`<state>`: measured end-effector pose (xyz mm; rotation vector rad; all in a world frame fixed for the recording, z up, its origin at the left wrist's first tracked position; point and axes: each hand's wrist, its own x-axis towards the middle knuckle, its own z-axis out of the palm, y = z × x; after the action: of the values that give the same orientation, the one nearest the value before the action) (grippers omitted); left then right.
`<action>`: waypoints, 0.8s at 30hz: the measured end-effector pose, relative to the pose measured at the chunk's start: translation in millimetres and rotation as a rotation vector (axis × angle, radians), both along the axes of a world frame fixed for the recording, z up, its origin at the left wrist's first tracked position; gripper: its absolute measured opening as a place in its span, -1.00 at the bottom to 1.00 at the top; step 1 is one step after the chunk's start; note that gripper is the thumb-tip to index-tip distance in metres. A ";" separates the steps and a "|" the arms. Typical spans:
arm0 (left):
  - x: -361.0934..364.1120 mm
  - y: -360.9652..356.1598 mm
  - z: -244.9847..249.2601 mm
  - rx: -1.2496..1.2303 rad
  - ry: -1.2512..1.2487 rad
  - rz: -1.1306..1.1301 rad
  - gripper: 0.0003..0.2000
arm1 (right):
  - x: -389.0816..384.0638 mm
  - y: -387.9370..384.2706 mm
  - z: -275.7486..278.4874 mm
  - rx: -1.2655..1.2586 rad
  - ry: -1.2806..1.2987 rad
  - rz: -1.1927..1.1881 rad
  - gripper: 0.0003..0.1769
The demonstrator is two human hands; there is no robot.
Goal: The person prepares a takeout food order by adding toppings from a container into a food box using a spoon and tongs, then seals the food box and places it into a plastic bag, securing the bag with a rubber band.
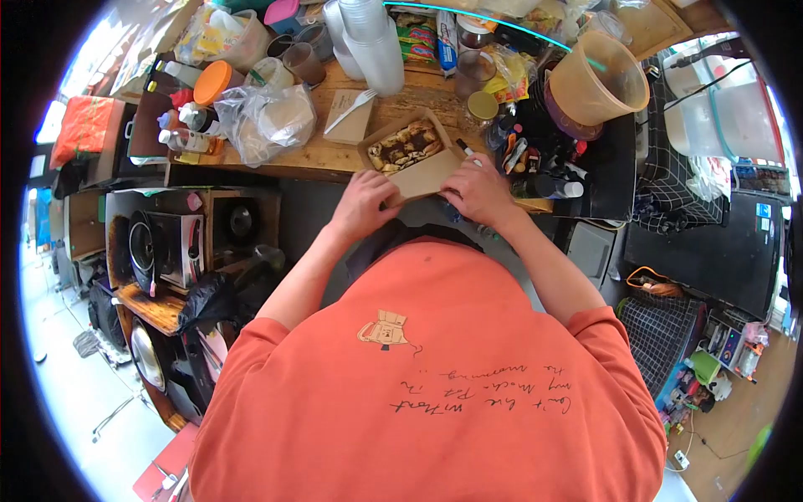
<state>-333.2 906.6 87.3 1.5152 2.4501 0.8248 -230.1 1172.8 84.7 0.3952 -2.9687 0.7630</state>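
A brown cardboard food box (418,177) lies at the front edge of the wooden table, its lid folded open towards me. Inside are pale food pieces (407,144) covered in dark sauce. My left hand (365,203) grips the lid's left corner, fingers curled. At the lid's right side, my right hand (478,188) pinches the edge. A dark, pen-like marker (462,147) sticks up from between the right hand's fingers. Left of the open box, a white plastic fork (351,110) rests on a closed cardboard box (347,125).
Stacked clear cups (368,46) stand behind the boxes. A plastic bag (268,124) and bottles (188,140) crowd the left of the wooden table (322,159). To the right are a lidded jar (483,110) and a large beige tub (598,79).
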 end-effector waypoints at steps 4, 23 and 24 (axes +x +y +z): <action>-19.7 -5.2 1.9 -0.007 -0.009 0.071 -0.65 | -5.1 0.0 -2.5 -0.033 0.117 -0.040 -0.78; -58.9 2.1 5.9 0.035 -0.126 -0.065 -0.71 | 33.7 -37.1 123.1 -0.550 -0.408 0.005 -0.55; -58.4 1.5 5.4 0.032 -0.121 -0.065 -0.70 | 35.4 -37.2 124.3 -0.550 -0.408 0.006 -0.55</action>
<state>-391.6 908.1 92.7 1.4997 2.3002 0.9191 -194.7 1135.7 209.0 0.2305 -2.9003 1.7799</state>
